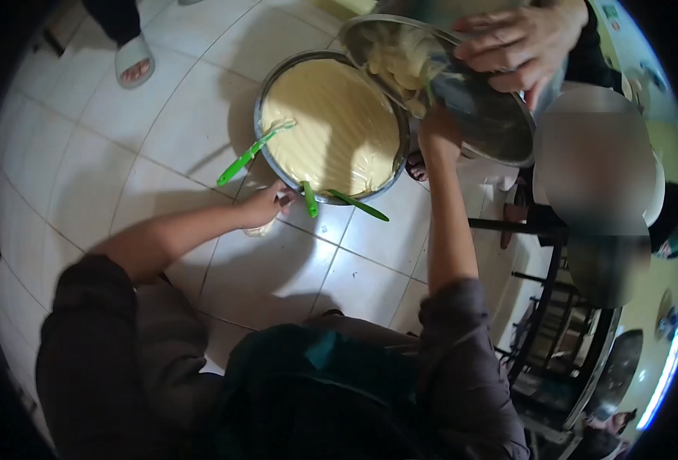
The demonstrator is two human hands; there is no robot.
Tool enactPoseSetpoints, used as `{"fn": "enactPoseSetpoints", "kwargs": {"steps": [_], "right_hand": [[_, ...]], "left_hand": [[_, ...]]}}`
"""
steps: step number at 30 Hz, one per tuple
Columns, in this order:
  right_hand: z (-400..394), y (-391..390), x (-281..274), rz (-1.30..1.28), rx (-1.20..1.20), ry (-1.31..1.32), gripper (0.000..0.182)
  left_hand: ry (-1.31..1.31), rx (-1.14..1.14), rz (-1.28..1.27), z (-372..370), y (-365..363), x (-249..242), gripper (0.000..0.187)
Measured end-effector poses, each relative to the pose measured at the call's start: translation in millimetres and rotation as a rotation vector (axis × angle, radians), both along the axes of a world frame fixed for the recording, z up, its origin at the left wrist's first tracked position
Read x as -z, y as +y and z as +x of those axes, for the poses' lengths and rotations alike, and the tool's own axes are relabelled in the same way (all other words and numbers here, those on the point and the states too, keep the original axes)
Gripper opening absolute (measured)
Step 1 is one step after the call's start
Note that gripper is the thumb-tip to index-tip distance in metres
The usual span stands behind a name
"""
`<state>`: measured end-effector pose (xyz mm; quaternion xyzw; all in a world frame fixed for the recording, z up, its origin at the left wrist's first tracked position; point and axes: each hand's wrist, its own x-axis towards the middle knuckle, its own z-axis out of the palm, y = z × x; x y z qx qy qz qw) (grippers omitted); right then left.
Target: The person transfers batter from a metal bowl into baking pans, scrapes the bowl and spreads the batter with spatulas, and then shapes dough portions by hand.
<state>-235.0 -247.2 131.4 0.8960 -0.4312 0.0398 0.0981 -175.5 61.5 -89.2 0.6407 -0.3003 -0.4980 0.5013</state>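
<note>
A large metal basin (258,115) full of smooth pale-yellow batter (327,126) stands on the floor. Three green-handled spatulas rest at its rim, one of them the long spatula (239,162) at the left. My left hand (266,207) is at the near left rim, its fingers curled against the edge. Above the basin's right side, a second metal bowl (500,130) is tipped, with batter clumped (396,65) toward its lower lip. My right hand (440,130) reaches into it, closed on what looks like a green spatula, mostly hidden by the hand.
Another person's hand (519,50) supports the tipped bowl from the upper right. A sandalled foot (134,63) stands on the white tiles at the upper left. To the right are a blurred person (600,165) and a dark metal rack (561,322).
</note>
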Motion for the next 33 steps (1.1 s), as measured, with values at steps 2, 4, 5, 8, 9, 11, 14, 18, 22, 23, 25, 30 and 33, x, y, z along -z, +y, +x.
{"fn": "enactPoseSetpoints", "kwargs": {"steps": [2,4,5,8,9,11,14,18,22,23,25,30,33], "right_hand": [[-10.5,37.0,-29.1,-0.038,-0.043,0.089,0.030],[-6.7,18.7,-58.1,-0.106,0.036,0.061,0.028],[-1.6,-7.8,-62.5,-0.145,0.092,0.020,0.027],[10.2,-146.3,-16.6,-0.453,-0.291,0.452,0.026],[13.9,-151.4,-3.0,-0.501,-0.375,0.468,0.026],[28.5,-99.5,-1.5,-0.442,-0.454,0.337,0.025],[15.2,10.6,-40.2,-0.292,-0.426,0.107,0.024],[22.4,-129.9,-46.3,-0.844,-0.480,0.620,0.025],[66.1,-159.8,-30.8,-0.316,-0.200,0.303,0.024],[59.0,-103.3,-42.2,-0.282,-0.244,0.252,0.025],[37.8,-32.1,-59.5,-0.225,-0.288,0.145,0.026],[-0.7,-66.2,-78.9,-0.924,-0.506,0.601,0.027],[16.0,-106.8,-69.9,-1.016,-0.439,0.775,0.027]], "left_hand": [[-0.147,0.402,0.181,9.9,22.1,-50.0,0.030],[-0.215,0.625,0.225,16.9,53.1,-78.9,0.031],[-0.186,0.627,0.273,18.2,69.2,-97.8,0.031],[-0.155,0.567,0.257,26.9,108.2,-117.1,0.036],[-0.186,0.565,0.299,32.0,113.4,-127.8,0.036],[-0.249,0.554,0.391,46.5,129.4,-158.0,0.035],[-0.177,0.443,0.448,76.9,153.6,-187.2,0.027],[-0.357,0.416,0.430,108.8,160.7,-202.4,0.021],[-0.632,0.149,0.116,138.5,107.0,-223.1,0.020],[-0.643,0.043,0.103,143.4,93.6,-232.0,0.020],[-0.688,0.157,0.274,168.5,85.0,-195.6,0.024],[-0.324,0.760,0.398,125.6,80.4,-43.9,0.034],[0.054,0.131,0.050,47.1,41.1,-28.5,0.038]]}}
